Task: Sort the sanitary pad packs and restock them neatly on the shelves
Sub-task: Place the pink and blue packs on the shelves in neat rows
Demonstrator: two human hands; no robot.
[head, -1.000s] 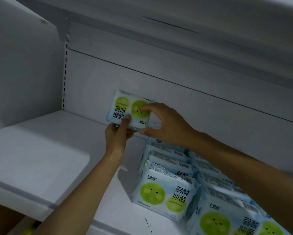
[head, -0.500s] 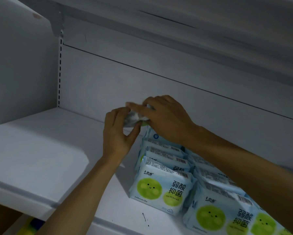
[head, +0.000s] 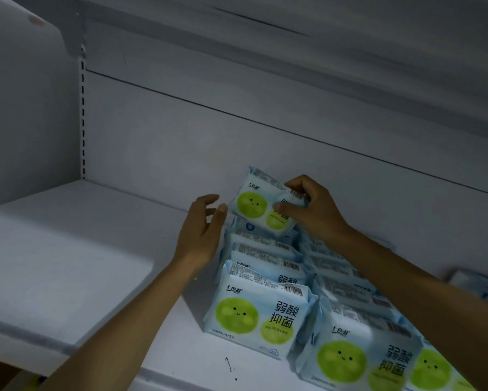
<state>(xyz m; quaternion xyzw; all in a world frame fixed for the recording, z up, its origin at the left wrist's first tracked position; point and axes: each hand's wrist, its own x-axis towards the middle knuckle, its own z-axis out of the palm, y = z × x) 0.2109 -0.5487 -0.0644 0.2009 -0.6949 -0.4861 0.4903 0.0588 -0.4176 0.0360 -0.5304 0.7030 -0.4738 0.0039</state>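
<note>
**Shelf bay, soft pad packs, part stocked**

Nearest: shelf (head: 68,249), flat white board with a smooth matt face and rounded front lip; small black scuff marks (head: 229,364) near the lip.

On it, right of centre: left row (head: 257,314) and right row (head: 350,359) of pillow-shaped packs in glossy pale-blue film, standing on edge one behind another and running back toward the wall. Each face carries two green round smiling faces, black characters and a barcode strip along the crimped top.

Behind the left row: held pack (head: 254,204), same kind, tilted and raised above the row's rearmost packs, close to the wall. Right hand (head: 313,210) pinches its right end, thumb on the face, fingers curled over the top. Left hand (head: 200,235) is slack-fingered and holds nothing; its thumb tip lies at the pack's lower left corner, contact unclear.

Farthest: back panel (head: 180,136), plain white sheet with one horizontal seam; slotted upright (head: 82,122) in the left corner; upper shelf (head: 293,38) overhead.
</note>
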